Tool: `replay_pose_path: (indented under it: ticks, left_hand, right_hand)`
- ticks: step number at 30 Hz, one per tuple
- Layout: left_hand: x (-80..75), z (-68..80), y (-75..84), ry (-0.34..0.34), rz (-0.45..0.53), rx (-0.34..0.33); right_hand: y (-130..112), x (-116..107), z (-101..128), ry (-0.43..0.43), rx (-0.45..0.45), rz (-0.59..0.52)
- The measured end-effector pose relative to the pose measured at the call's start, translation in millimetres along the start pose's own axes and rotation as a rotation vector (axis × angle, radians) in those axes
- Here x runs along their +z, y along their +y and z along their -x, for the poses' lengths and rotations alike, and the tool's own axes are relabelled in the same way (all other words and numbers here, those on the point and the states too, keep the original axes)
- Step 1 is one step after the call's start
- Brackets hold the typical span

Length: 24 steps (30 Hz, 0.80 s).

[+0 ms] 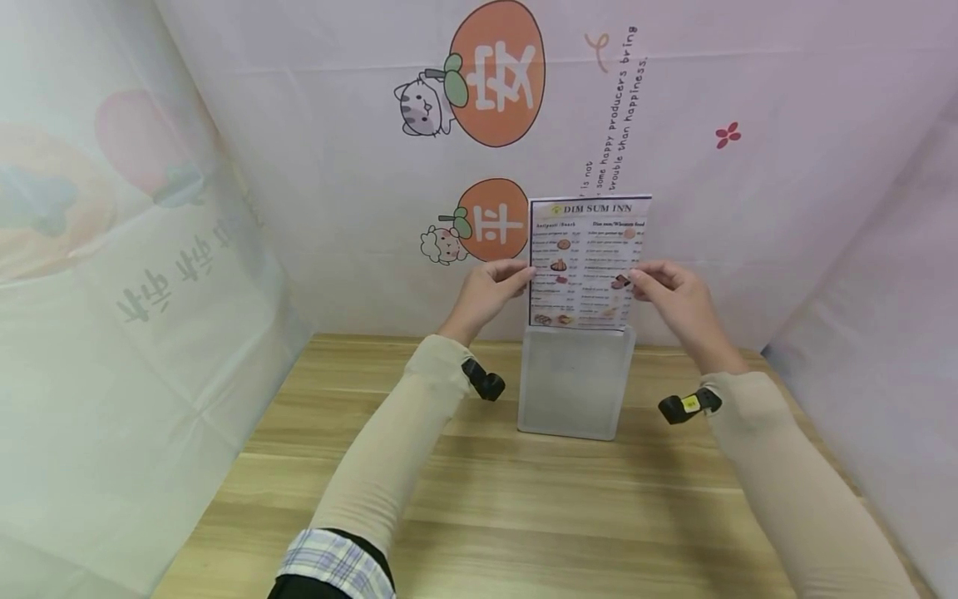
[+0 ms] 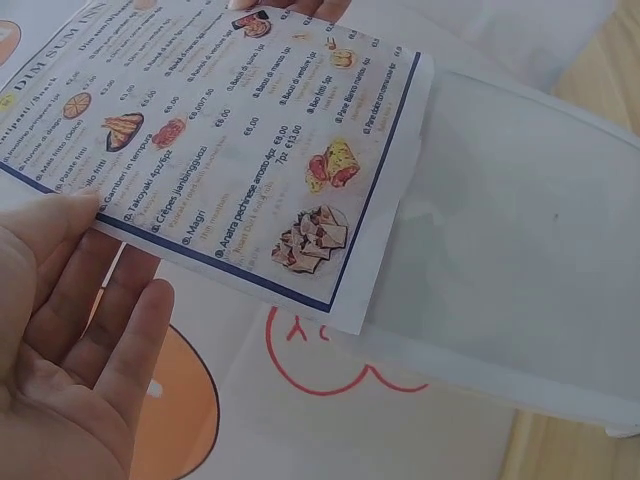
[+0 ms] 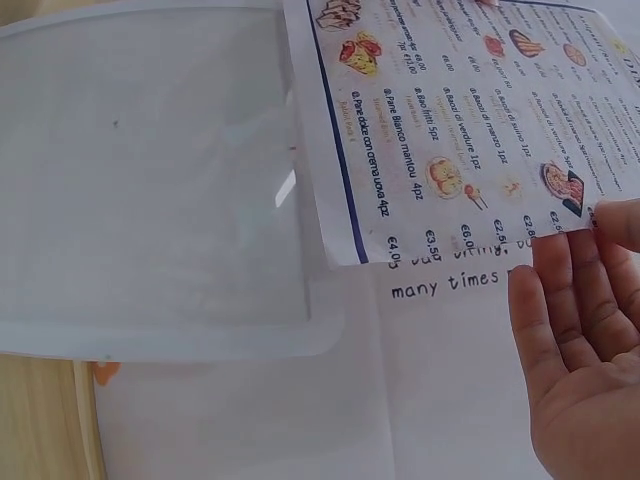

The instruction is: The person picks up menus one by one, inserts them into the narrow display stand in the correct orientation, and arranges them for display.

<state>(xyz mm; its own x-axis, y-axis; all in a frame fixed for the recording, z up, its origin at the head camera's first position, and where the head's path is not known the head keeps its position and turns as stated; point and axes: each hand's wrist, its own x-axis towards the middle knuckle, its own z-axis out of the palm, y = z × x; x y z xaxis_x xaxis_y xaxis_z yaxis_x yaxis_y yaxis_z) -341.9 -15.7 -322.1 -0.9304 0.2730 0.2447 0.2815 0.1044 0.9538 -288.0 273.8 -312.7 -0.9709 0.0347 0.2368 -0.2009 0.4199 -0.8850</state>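
Note:
A printed menu sheet (image 1: 587,241) headed "DIM SUM INN" is held upright between both hands. My left hand (image 1: 490,291) pinches its left edge, thumb on the front and fingers behind, as the left wrist view shows. On the opposite edge, my right hand (image 1: 674,299) pinches it the same way. Directly below stands a clear plastic sign holder (image 1: 572,383) with a pale rim, upright on the table. The sheet's bottom edge overlaps the holder's top edge in the head view. In the right wrist view the holder (image 3: 150,190) shows a blank, translucent face.
The wooden table (image 1: 524,516) runs up to a white printed cloth backdrop (image 1: 337,166) right behind the holder. More cloth hangs along the left side (image 1: 150,358) and the right side (image 1: 868,291). Each wrist wears a small black camera.

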Motion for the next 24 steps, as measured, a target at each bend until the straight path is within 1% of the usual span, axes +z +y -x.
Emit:
replay_pose_path:
  ticks: [4, 10, 13, 21, 24]
  left_hand:
    - [2.9, -2.4, 6.2, -0.001, -0.004, 0.003]
    - [6.2, -7.1, 13.3, -0.002, -0.043, 0.044]
    - [7.5, -9.8, 14.9, -0.002, -0.061, 0.054]
    - [13.2, -16.8, 16.0, -0.001, -0.044, 0.073]
    - [15.4, -17.9, 16.3, 0.004, -0.041, 0.07]
  right_hand:
    - [-2, -5, -3, 0.01, -0.002, -0.001]
    - [-5, -11, -6, 0.041, -0.021, -0.012]
    - [-6, -14, -7, 0.046, -0.025, -0.014]
    - [-7, -18, -8, 0.056, -0.042, -0.009]
    - [-7, -20, -9, 0.054, -0.041, -0.006]
